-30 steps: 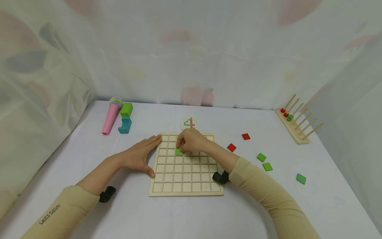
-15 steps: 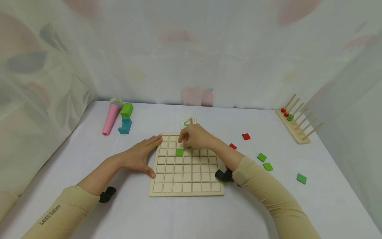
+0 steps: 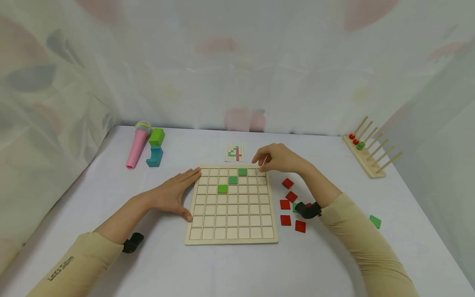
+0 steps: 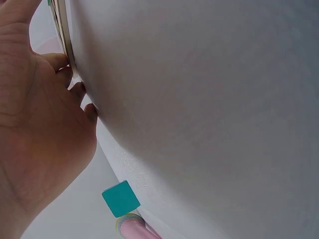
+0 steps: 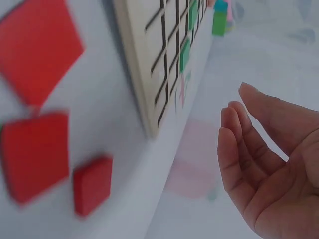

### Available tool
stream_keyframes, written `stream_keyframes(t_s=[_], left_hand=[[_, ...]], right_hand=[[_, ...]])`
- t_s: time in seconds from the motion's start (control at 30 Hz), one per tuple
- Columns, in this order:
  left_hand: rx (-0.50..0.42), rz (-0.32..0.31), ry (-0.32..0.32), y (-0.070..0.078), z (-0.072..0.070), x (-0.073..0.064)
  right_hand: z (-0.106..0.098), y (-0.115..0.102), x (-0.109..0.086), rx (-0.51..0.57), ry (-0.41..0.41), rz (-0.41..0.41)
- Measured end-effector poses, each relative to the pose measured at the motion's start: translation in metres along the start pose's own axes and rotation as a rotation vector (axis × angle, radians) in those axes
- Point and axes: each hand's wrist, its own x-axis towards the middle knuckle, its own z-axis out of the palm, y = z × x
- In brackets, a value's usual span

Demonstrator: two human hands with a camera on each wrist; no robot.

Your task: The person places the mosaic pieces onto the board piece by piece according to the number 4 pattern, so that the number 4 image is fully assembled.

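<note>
Touching the board (image 3: 232, 209), left hand (image 3: 173, 194) lies spread; right hand (image 3: 278, 158) hovers, loosely curled.

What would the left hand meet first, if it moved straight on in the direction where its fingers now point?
Most likely the wooden grid board: in the head view, the fingers of the left hand point towards its far left corner and appear to touch its edge. How firmly is unclear.
</note>
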Motion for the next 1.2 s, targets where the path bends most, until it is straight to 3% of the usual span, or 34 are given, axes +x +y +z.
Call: stream_keyframes(t_s=[0.27, 0.5, 0.87, 1.2], left_hand=[[-0.005, -0.009, 0.001, 0.001, -0.002, -0.003], [-0.009, -0.012, -0.001, 0.001, -0.001, -0.003], [0.001, -0.009, 0.003, 0.005, -0.001, -0.003], [-0.002, -0.012, 0.000, 0.004, -0.001, -0.002]], right_hand=[[-0.032, 0.038, -0.037, -0.006, 0.014, 0.124], [-0.039, 0.072, -0.072, -0.002, -0.048, 0.232], [-0.042, 0.108, -0.115, -0.016, -0.096, 0.260], [-0.045, 0.122, -0.129, 0.083, -0.180, 0.256]])
